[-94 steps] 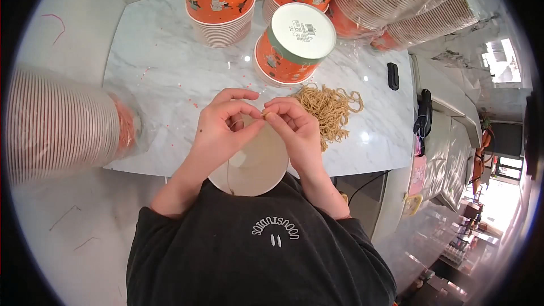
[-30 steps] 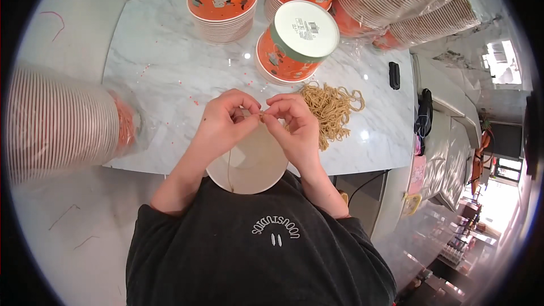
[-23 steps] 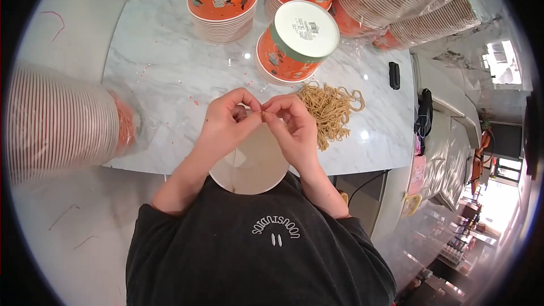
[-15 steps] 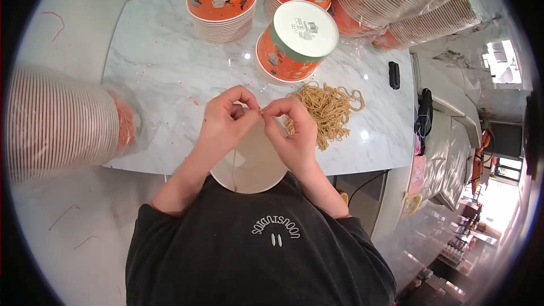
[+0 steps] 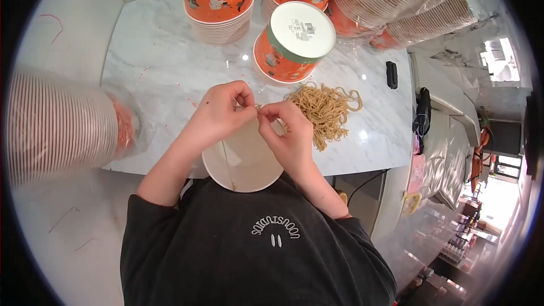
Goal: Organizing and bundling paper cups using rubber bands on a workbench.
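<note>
Cord [image 5: 227, 161] is held in narrow fingertip grip by left hand [image 5: 218, 112] and right hand [image 5: 293, 137]; slack pinching could drop it into bucket [image 5: 258, 164].

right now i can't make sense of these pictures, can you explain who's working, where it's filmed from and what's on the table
There is no machine here, just a person's bare hands. Every picture comes from one wide camera on the person's head, looking down, which bends straight edges near the rim.

The left hand and right hand meet over an open tub, fingertips pinching a thin cord, which also runs down to the tub's near rim. On the marbled table, a loose tan pile of cord lies beside the right hand. Beyond are upside-down orange tubs and, further right, a small black object.
</note>
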`<state>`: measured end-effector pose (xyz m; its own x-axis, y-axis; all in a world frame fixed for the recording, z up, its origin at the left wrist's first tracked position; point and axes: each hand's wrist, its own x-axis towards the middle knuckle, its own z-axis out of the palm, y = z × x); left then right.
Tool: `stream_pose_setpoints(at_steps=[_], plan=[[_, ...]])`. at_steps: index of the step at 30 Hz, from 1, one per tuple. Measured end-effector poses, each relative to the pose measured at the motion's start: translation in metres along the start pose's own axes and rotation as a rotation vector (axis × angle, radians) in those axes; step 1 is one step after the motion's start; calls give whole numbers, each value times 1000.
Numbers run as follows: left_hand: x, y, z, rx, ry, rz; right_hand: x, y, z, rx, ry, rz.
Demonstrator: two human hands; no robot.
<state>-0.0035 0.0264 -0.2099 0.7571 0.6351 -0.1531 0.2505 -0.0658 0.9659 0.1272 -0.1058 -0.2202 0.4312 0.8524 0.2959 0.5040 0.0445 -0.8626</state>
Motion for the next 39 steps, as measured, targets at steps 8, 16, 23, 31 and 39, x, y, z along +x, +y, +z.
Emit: stream_pose_setpoints(at_steps=[8, 16, 23, 31, 39], plan=[[1, 5, -1, 6, -28, -21, 4, 1, -3, -114, -57, -129], [-11, 9, 14, 78, 257, 156, 6, 4, 0, 169, -3, 61], [-16, 6, 26, 51, 381, 268, 11, 6, -3, 589, -18, 340], [-17, 3, 25, -13, 357, 292, 15, 4, -8, 999, -60, 533], [-20, 5, 32, -38, 392, 247, 9, 9, -11, 811, -106, 538]])
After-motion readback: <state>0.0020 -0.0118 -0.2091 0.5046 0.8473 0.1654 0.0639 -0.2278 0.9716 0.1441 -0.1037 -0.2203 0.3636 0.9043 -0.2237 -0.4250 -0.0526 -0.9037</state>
